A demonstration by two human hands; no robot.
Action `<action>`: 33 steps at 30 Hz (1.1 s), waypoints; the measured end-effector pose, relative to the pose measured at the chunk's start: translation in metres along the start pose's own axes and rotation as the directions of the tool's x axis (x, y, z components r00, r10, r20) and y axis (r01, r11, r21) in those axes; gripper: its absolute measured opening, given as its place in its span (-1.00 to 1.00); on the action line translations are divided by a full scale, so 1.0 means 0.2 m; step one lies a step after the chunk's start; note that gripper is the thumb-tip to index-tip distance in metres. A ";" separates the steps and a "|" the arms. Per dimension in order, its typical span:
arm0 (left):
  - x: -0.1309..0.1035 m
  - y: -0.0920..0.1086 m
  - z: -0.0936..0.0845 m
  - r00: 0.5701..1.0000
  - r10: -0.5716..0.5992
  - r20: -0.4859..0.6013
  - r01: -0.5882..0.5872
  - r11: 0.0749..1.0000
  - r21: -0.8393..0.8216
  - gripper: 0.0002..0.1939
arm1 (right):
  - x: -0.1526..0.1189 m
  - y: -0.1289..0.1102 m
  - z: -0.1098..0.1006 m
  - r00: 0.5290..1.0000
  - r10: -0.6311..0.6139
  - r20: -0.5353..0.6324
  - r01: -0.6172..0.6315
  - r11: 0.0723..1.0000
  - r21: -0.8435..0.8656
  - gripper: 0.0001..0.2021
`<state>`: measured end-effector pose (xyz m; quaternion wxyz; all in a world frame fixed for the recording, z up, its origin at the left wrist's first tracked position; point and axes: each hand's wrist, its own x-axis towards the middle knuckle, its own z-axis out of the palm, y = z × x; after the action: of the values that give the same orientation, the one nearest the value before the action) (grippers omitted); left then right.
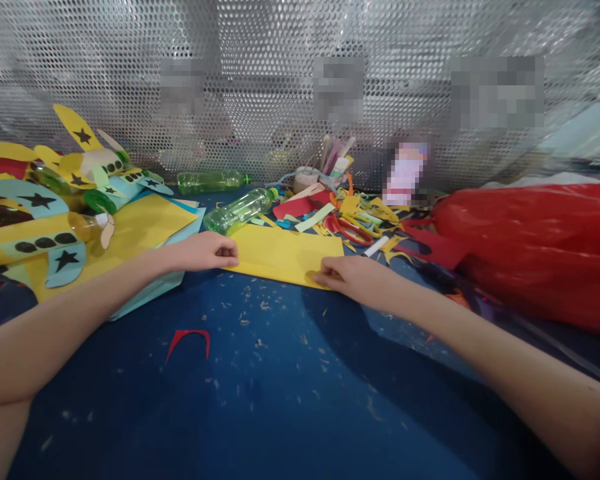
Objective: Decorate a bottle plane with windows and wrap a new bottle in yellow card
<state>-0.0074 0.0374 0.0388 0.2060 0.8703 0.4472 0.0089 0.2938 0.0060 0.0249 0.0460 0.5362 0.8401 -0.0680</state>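
Note:
A yellow sheet of paper (285, 250) lies on the blue table, its near edge seeming folded over. At its left end my left hand (213, 251) is closed on the edge, fingers curled. My right hand (337, 275) pinches the near edge toward the right end. Just behind the sheet, a green plastic bottle (240, 210) lies on its side, close to my left hand. A white marker (377, 246) rests beyond my right hand, beside red-handled scissors (353, 230).
Bottle airplanes with paper wings (40, 237) crowd the left, by stacked yellow paper (150, 217). Another green bottle (210, 181) lies behind. Paper scraps (365, 210) are heaped at the back, below a perforated metal screen (260, 87). A red plastic bag (535, 247) bulges at right. A red scrap (190, 333) lies in front.

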 end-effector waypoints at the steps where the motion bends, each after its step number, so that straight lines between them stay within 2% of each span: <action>1: 0.00 0.00 0.00 1.000 0.003 -0.006 -0.003 1.000 0.014 -0.76 | 0.00 0.00 0.00 1.000 0.008 -0.003 -0.008 1.000 -0.012 -0.66; 8: -0.01 0.04 0.03 0.999 -0.002 -0.048 0.008 0.991 0.134 -0.80 | 0.00 -0.02 0.01 0.999 0.042 0.018 -0.041 0.995 -0.087 -0.68; 10: -0.02 0.03 0.04 0.994 0.043 -0.098 -0.023 0.980 0.196 -0.75 | 0.00 -0.02 0.01 0.999 0.047 0.020 -0.045 0.995 -0.094 -0.68; 12: -0.02 0.04 0.07 0.964 0.176 -0.199 -0.112 0.949 0.296 -0.72 | 0.00 -0.02 0.01 0.999 0.042 0.022 -0.040 0.995 -0.096 -0.70; 15: -0.03 0.10 0.14 0.871 0.377 -0.315 -0.238 0.885 0.400 -0.63 | 0.01 -0.01 0.01 0.999 0.026 0.022 -0.024 0.997 -0.075 -0.69; 18: -0.04 0.18 0.23 0.863 0.455 -0.218 -0.357 0.856 0.375 -0.56 | 0.02 0.00 0.01 1.000 0.000 0.029 0.001 0.999 -0.044 -0.68; 23: -0.06 0.26 0.32 0.941 0.337 -0.021 -0.314 0.897 0.312 -0.41 | 0.02 0.02 0.02 0.999 -0.037 0.031 0.037 0.999 0.006 -0.70; 26: -0.06 0.25 0.32 0.952 0.305 0.009 -0.294 0.912 0.287 -0.38 | 0.03 0.03 0.02 0.998 -0.059 0.023 0.058 0.998 0.033 -0.72; 33: -0.05 0.23 0.32 0.952 0.307 0.005 -0.300 0.924 0.237 -0.36 | 0.03 0.03 0.02 0.997 -0.077 0.018 0.077 0.996 0.041 -0.73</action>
<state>0.0350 -0.0177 -0.0014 0.0904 0.9470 0.3083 0.0016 0.2966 0.0126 0.0203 0.0411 0.5035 0.8581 -0.0919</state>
